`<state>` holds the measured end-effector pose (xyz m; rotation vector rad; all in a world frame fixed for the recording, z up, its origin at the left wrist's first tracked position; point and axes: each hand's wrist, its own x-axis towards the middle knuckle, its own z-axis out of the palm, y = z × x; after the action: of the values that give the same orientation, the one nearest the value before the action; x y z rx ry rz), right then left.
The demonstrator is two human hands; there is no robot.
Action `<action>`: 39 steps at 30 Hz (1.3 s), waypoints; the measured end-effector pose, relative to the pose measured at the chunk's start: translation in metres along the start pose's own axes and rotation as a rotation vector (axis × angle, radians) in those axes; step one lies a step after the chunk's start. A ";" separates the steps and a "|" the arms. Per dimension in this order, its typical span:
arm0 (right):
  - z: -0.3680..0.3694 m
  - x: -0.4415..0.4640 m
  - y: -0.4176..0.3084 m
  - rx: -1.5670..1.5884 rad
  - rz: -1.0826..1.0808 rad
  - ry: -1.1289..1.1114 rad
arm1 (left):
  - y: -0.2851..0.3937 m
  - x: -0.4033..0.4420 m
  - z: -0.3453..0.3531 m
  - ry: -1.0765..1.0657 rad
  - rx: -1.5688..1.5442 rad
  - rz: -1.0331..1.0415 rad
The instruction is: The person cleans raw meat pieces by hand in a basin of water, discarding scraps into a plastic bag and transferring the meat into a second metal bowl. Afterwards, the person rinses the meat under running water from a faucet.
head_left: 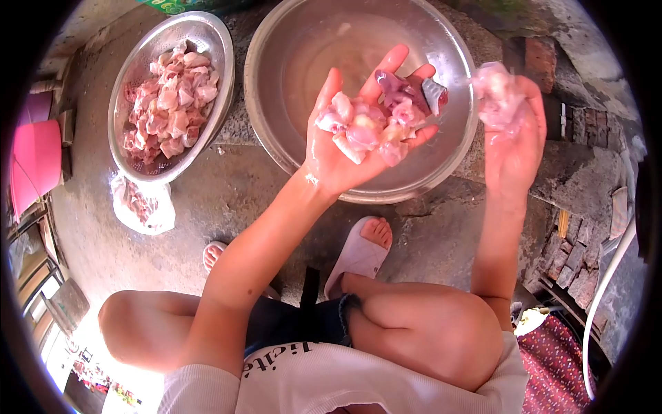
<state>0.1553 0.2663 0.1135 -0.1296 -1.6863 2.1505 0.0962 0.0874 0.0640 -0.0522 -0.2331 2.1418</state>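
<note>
My left hand (pixel 352 148) is palm up over the big metal basin (pixel 256 103), fingers spread and slightly curled. Several raw meat pieces (pixel 362 131) rest on its palm, some pale pink, one dark purplish, one with grey skin. My right hand (pixel 514 148) is raised just beyond the basin's right rim. Its fingers are closed on a pale pink piece of raw meat (pixel 498 100), slightly blurred. Shallow, cloudy water (pixel 303 65) lies in the basin. On the left stands a perforated metal colander (pixel 118 110) heaped with cut raw meat (pixel 169 103).
A clear plastic bag (pixel 162 215) with small scraps lies below the colander. The pink bucket (pixel 36 165) is at far left. On the right, a white hose (pixel 607 276) runs past loose bricks (pixel 576 262). My slippered feet (pixel 358 252) are below the basin.
</note>
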 end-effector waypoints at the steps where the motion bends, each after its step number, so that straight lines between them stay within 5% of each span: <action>1: -0.002 0.001 -0.004 0.033 -0.018 -0.005 | 0.000 0.000 0.000 0.004 0.007 0.002; 9: 0.017 -0.008 -0.040 -0.126 -0.077 0.098 | -0.003 0.000 0.000 -0.038 -0.008 -0.023; 12: 0.020 -0.003 -0.030 -0.271 -0.223 -0.210 | -0.005 0.000 0.002 0.007 -0.007 -0.025; 16: 0.051 -0.001 -0.026 -0.989 -0.405 -0.517 | -0.007 0.001 0.004 0.041 -0.021 -0.039; 19: 0.048 0.000 -0.024 -1.010 -0.295 -0.317 | -0.005 -0.001 -0.004 -0.006 -0.174 -0.057; 24: 0.030 0.013 -0.017 -0.776 -0.259 -0.103 | 0.013 0.008 0.041 0.074 0.020 0.022; 29: 0.011 0.018 -0.008 -0.743 -0.067 -0.034 | 0.127 -0.001 0.137 0.133 0.883 0.184; 32: 0.002 0.025 0.011 -0.744 0.006 -0.039 | 0.197 -0.048 0.158 0.597 1.557 0.107; 36: -0.008 0.035 0.048 -0.808 0.071 -0.114 | 0.253 -0.061 0.129 0.607 2.680 -0.606; 38: -0.017 0.041 0.065 -0.853 0.039 -0.175 | 0.236 -0.038 0.141 0.868 3.212 -1.130; 39: -0.021 0.043 0.072 -0.886 0.058 -0.202 | 0.231 -0.028 0.140 0.802 3.217 -1.030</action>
<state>0.1042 0.2878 0.0474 -0.2074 -2.6608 1.3258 -0.0971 -0.0796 0.1562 -0.9727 -3.3709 0.7346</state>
